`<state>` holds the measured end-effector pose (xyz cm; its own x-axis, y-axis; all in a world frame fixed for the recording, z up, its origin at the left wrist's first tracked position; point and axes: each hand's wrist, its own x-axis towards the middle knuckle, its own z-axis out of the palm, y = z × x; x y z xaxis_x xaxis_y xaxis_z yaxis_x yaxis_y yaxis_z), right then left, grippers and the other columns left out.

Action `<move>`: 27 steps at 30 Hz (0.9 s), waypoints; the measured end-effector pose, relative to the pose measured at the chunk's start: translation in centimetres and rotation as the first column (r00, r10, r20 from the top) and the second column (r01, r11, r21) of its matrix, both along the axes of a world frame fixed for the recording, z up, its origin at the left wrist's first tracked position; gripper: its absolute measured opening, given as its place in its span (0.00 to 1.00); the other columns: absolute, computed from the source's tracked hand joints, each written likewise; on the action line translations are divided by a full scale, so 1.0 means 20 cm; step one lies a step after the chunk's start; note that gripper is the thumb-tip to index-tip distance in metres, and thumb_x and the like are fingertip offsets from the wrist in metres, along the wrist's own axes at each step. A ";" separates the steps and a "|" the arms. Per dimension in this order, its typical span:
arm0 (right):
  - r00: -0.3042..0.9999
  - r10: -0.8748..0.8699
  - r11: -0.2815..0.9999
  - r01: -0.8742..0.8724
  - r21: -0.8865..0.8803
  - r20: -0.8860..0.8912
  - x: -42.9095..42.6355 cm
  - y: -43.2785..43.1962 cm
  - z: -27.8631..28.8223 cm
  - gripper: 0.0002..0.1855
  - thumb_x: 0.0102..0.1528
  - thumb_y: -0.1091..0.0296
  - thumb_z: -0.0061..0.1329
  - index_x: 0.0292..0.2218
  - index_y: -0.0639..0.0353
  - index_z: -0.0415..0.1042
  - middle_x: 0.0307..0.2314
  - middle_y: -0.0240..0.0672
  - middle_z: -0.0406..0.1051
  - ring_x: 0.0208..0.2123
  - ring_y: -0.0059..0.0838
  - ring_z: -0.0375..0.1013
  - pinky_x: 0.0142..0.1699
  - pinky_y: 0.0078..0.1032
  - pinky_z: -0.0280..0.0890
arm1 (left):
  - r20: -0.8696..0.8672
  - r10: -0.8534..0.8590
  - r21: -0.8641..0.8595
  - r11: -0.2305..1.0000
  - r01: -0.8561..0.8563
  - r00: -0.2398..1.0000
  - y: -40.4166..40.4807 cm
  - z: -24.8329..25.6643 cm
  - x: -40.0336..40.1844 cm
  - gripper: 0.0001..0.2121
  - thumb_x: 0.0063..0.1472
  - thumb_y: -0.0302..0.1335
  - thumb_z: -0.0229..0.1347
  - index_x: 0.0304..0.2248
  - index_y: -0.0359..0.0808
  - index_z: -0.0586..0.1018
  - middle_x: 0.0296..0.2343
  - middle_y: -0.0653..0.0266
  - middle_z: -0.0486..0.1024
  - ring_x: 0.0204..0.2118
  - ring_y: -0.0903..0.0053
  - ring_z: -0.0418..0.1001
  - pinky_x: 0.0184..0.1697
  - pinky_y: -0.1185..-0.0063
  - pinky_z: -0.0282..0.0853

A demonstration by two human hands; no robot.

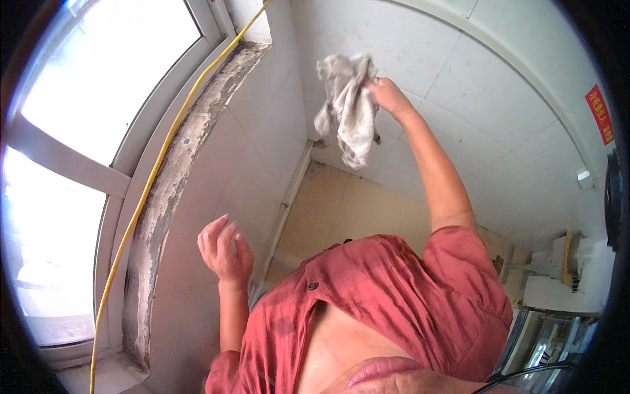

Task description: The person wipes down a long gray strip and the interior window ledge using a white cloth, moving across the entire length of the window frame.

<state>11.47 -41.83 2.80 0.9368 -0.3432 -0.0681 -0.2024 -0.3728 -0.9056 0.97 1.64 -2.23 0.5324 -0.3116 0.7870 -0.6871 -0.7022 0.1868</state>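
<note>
My right hand (391, 100) grips a greyish-white cloth (347, 106), bunched at the top, with loose folds hanging down. The cloth is raised in front of the white tiled wall (443, 64), near the room's corner; whether it touches the tiles I cannot tell. My left hand (225, 251) is lifted at my left side, empty, its fingers loosely curled and apart. Closest to it is the tiled wall under the window (197, 241).
A yellow cable (162, 152) runs along the worn, peeling window sill (184, 143). Beyond it is a framed window (64, 157). A pipe (283, 212) follows the base of the left wall, beside beige floor tiles (369, 197). A red sign (599, 114) with writing hangs at right.
</note>
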 end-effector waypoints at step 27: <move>0.968 0.151 0.853 -0.231 0.467 0.202 -0.41 -0.28 -0.26 0.31 0.50 0.50 0.58 0.44 0.69 0.68 0.37 0.36 0.71 0.41 0.25 0.68 0.49 0.26 0.64 | -0.763 -0.603 -0.624 0.781 -0.021 0.233 -1.74 0.12 0.62 0.12 0.58 0.27 0.49 0.36 0.26 0.76 0.28 0.60 0.77 0.31 0.82 0.72 0.33 0.78 0.69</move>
<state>3.35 -47.42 -2.31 0.9926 -0.1174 -0.0302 -0.0181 0.1030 -0.9945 13.36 -33.10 0.07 0.8959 -0.4374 -0.0781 0.0358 -0.1040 0.9939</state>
